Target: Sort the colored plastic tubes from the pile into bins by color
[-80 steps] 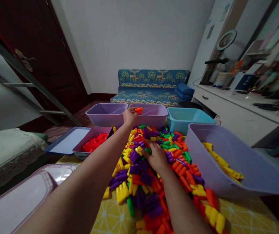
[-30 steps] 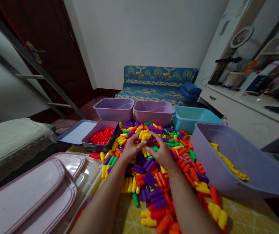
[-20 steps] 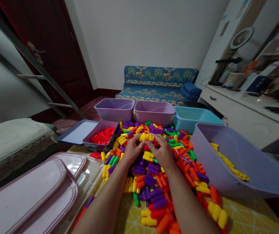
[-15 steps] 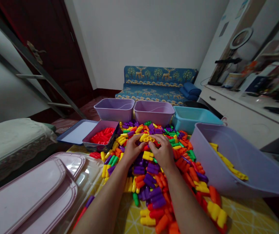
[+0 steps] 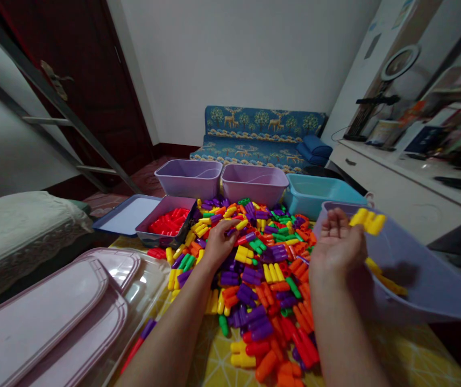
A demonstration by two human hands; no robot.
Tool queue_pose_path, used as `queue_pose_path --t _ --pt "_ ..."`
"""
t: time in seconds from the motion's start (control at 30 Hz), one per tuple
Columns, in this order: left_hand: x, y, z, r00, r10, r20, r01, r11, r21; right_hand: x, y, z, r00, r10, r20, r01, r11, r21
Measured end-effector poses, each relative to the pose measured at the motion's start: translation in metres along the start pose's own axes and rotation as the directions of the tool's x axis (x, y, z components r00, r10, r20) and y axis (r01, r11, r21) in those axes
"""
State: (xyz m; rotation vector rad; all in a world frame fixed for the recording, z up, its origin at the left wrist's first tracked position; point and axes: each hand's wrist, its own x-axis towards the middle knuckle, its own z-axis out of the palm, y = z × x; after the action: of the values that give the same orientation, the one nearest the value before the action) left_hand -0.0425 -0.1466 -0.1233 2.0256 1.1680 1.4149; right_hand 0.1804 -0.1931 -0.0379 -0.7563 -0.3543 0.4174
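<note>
My right hand (image 5: pixel 337 242) is turned palm up beside the lavender bin (image 5: pixel 419 252), its fingers spread. A yellow joined-tube toy block (image 5: pixel 369 221) is just past its thumb, over the bin; it looks loose in the air. My left hand (image 5: pixel 221 241) is over the heap, thumb and index finger closed at a small yellow toy block (image 5: pixel 242 224). Under and around both hands spreads a pile of bullet-shaped plastic blocks in purple (image 5: pixel 254 275), orange, green, red and yellow. More yellow blocks (image 5: pixel 387 280) lie inside the lavender bin.
Behind the heap stand two purple bins (image 5: pixel 190 185) (image 5: pixel 254 183) and a turquoise bin (image 5: pixel 323 193). A box (image 5: pixel 161 244) of red blocks is at the left, near its lid (image 5: pixel 127 215). Pale pink lids (image 5: pixel 44 322) lie front left. The cloth (image 5: pixel 210 360) is yellow.
My hands have parted. The right one moved right to the lavender bin and opened, and the yellow block is now over the bin. The left stayed over the heap.
</note>
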Motion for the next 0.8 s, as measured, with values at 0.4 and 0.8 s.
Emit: queue_pose_path --t 0.4,0.8 --pt "0.000 0.001 0.001 1.000 -0.014 0.009 0.014 1.000 0.000 -0.028 0.019 0.003 0.692 0.358 0.627 0.082 0.824 -0.561" --pt "0.001 0.010 -0.002 0.994 -0.093 -0.065 0.078 0.976 -0.205 -0.046 0.047 -0.001 0.609 0.294 0.737 0.465 0.620 -0.632"
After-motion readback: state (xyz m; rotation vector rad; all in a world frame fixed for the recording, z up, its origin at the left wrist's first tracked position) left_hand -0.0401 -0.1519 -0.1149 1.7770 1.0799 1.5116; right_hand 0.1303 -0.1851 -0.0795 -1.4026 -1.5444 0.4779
